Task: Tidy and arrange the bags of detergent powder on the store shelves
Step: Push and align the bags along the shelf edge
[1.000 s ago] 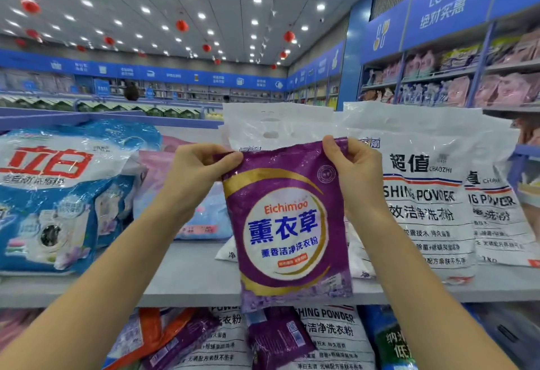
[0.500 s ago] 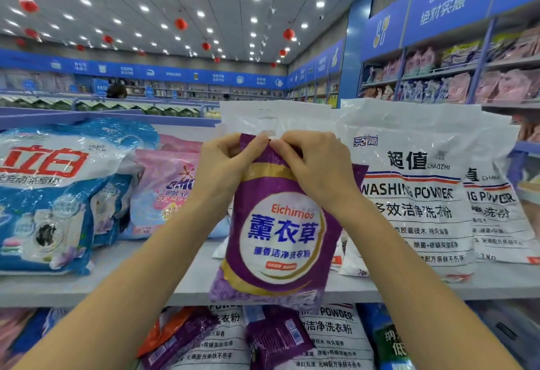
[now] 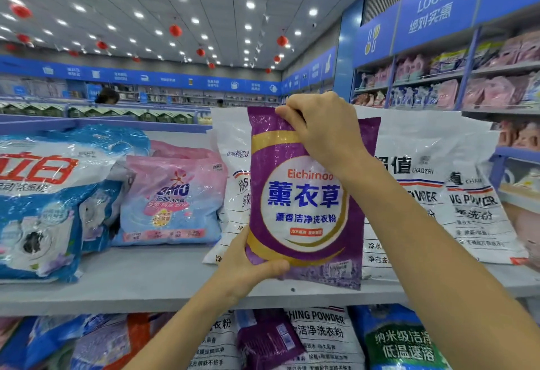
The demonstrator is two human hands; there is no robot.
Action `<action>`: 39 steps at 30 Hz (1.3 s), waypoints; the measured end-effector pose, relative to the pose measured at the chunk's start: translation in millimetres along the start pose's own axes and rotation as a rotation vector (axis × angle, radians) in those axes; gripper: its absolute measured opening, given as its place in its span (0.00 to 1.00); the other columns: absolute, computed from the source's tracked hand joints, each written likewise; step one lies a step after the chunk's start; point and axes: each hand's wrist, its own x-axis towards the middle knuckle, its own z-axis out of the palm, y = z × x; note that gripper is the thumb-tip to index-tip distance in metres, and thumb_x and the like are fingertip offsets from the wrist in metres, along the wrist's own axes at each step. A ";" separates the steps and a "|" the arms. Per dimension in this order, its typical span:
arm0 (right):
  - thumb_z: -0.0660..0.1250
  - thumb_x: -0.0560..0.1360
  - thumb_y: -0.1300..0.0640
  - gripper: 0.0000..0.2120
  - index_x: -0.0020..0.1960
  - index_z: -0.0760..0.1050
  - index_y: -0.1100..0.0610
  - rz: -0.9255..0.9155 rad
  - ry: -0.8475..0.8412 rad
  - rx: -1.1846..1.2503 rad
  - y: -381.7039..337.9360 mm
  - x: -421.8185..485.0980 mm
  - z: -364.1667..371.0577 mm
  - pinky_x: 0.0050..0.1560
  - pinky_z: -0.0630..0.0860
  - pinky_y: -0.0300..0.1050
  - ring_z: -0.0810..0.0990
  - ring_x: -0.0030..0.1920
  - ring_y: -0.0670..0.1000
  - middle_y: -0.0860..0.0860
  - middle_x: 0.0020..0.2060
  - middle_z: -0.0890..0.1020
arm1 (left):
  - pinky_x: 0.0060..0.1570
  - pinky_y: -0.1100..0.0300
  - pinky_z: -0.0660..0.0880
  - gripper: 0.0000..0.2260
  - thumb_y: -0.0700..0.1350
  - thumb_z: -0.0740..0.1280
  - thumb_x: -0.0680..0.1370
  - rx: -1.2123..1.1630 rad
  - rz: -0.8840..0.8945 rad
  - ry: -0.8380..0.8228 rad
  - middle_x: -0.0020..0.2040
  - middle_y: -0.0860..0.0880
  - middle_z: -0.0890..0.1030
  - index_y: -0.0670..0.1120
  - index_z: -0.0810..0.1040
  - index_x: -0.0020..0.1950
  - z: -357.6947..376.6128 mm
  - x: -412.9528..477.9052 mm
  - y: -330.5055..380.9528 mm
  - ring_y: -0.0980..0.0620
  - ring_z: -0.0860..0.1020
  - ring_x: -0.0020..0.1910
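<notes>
While it stands upright over the front edge of the shelf (image 3: 146, 282), the purple bag (image 3: 306, 200) is pinched at its top by the right hand (image 3: 324, 130), fingers curled. The left hand (image 3: 248, 264) grips its lower left corner. White bags (image 3: 423, 194) lean just behind; a pink bag (image 3: 172, 203) and a blue bag (image 3: 38, 209) lie leftward.

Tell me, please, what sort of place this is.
A shop, probably a supermarket's laundry aisle: a grey shelf carries white bags and a pink bag of detergent powder, and a blue sign reading LOOK tops stocked wall shelves.
</notes>
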 end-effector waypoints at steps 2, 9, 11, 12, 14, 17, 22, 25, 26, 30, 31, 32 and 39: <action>0.58 0.79 0.46 0.19 0.40 0.76 0.59 0.003 -0.036 0.027 7.9 -3.0 3.4 0.38 0.64 0.44 0.71 0.35 0.51 0.53 0.33 0.77 | 0.39 0.63 0.78 0.31 0.50 0.76 0.56 0.028 -0.022 0.015 0.46 0.51 0.85 0.45 0.74 0.57 1.9 -4.2 -5.2 0.53 0.83 0.44; 0.59 0.79 0.46 0.19 0.39 0.77 0.59 -0.040 0.017 0.003 14.1 -15.0 10.7 0.37 0.61 0.42 0.70 0.32 0.50 0.51 0.30 0.76 | 0.42 0.68 0.76 0.37 0.61 0.80 0.50 0.019 -0.038 0.054 0.45 0.57 0.85 0.49 0.75 0.54 8.5 -14.0 -5.5 0.60 0.82 0.45; 0.59 0.78 0.45 0.20 0.37 0.77 0.59 -0.068 0.071 -0.009 15.3 -17.4 12.9 0.34 0.59 0.41 0.70 0.29 0.50 0.51 0.29 0.78 | 0.44 0.72 0.74 0.41 0.72 0.74 0.48 0.023 -0.027 0.126 0.45 0.62 0.84 0.51 0.75 0.53 9.6 -16.8 -4.7 0.64 0.81 0.46; 0.58 0.77 0.45 0.21 0.36 0.77 0.58 -0.069 0.086 -0.016 16.9 -18.9 14.2 0.31 0.57 0.40 0.70 0.28 0.51 0.52 0.28 0.78 | 0.45 0.73 0.73 0.41 0.75 0.71 0.48 0.026 -0.025 0.158 0.45 0.63 0.83 0.52 0.75 0.53 9.3 -18.1 -3.7 0.65 0.81 0.46; 0.57 0.77 0.44 0.21 0.36 0.77 0.58 -0.053 0.096 -0.030 20.1 -21.7 17.0 0.28 0.54 0.36 0.70 0.27 0.50 0.52 0.27 0.78 | 0.48 0.71 0.73 0.40 0.76 0.70 0.50 0.020 -0.035 0.185 0.47 0.61 0.84 0.53 0.76 0.53 7.9 -19.9 -1.8 0.63 0.81 0.49; 0.58 0.77 0.43 0.20 0.38 0.78 0.56 -0.010 0.133 0.000 15.8 -21.9 18.8 0.30 0.56 0.36 0.74 0.30 0.51 0.51 0.29 0.80 | 0.51 0.68 0.75 0.38 0.73 0.72 0.53 -0.001 -0.047 0.190 0.51 0.56 0.84 0.52 0.78 0.55 0.6 -27.1 1.7 0.57 0.81 0.53; 0.58 0.77 0.49 0.14 0.52 0.76 0.58 0.145 0.371 0.278 -12.8 -52.3 9.4 0.50 0.66 0.41 0.72 0.48 0.48 0.49 0.47 0.78 | 0.61 0.48 0.72 0.38 0.69 0.76 0.49 -0.164 -0.107 0.366 0.50 0.47 0.85 0.48 0.81 0.52 -30.8 -52.9 5.1 0.48 0.82 0.53; 0.61 0.78 0.46 0.11 0.56 0.70 0.51 0.451 0.206 0.646 -39.3 -85.9 20.6 0.46 0.69 0.38 0.74 0.45 0.43 0.45 0.49 0.76 | 0.60 0.43 0.73 0.28 0.60 0.79 0.57 -0.254 -0.115 0.489 0.48 0.46 0.85 0.47 0.82 0.52 -61.4 -74.1 19.0 0.47 0.83 0.48; 0.61 0.77 0.44 0.12 0.56 0.69 0.49 0.545 0.067 0.820 -55.9 -93.7 26.1 0.44 0.70 0.37 0.76 0.44 0.41 0.45 0.50 0.77 | 0.58 0.45 0.75 0.32 0.60 0.79 0.56 -0.270 -0.115 0.515 0.48 0.46 0.85 0.45 0.80 0.54 -73.8 -82.9 24.1 0.47 0.83 0.47; 0.62 0.71 0.34 0.17 0.54 0.72 0.43 0.678 -0.334 1.240 -143.6 -112.2 65.5 0.48 0.75 0.32 0.79 0.50 0.38 0.41 0.52 0.79 | 0.62 0.41 0.71 0.43 0.70 0.76 0.46 -0.185 -0.090 0.595 0.51 0.47 0.84 0.48 0.79 0.55 -127.7 -126.3 43.2 0.44 0.81 0.53; 0.65 0.69 0.36 0.19 0.54 0.74 0.45 0.689 -0.343 1.318 -167.4 -112.3 74.5 0.51 0.76 0.35 0.80 0.52 0.41 0.42 0.53 0.81 | 0.63 0.40 0.70 0.43 0.71 0.76 0.47 -0.172 -0.083 0.607 0.52 0.46 0.84 0.48 0.79 0.54 -141.3 -139.0 48.0 0.43 0.80 0.55; 0.67 0.67 0.40 0.19 0.53 0.76 0.49 0.718 -0.338 1.376 -191.7 -111.4 81.1 0.51 0.78 0.39 0.82 0.51 0.45 0.46 0.51 0.83 | 0.63 0.40 0.69 0.42 0.71 0.76 0.47 -0.150 -0.081 0.629 0.52 0.46 0.84 0.48 0.80 0.54 -155.0 -152.4 53.2 0.43 0.80 0.55; 0.67 0.68 0.51 0.08 0.44 0.80 0.52 0.709 -0.296 1.516 -347.2 -99.5 104.3 0.36 0.78 0.35 0.85 0.39 0.47 0.47 0.39 0.86 | 0.63 0.42 0.70 0.35 0.73 0.74 0.48 -0.023 -0.107 0.738 0.49 0.48 0.85 0.53 0.84 0.46 -270.4 -259.1 80.5 0.44 0.80 0.54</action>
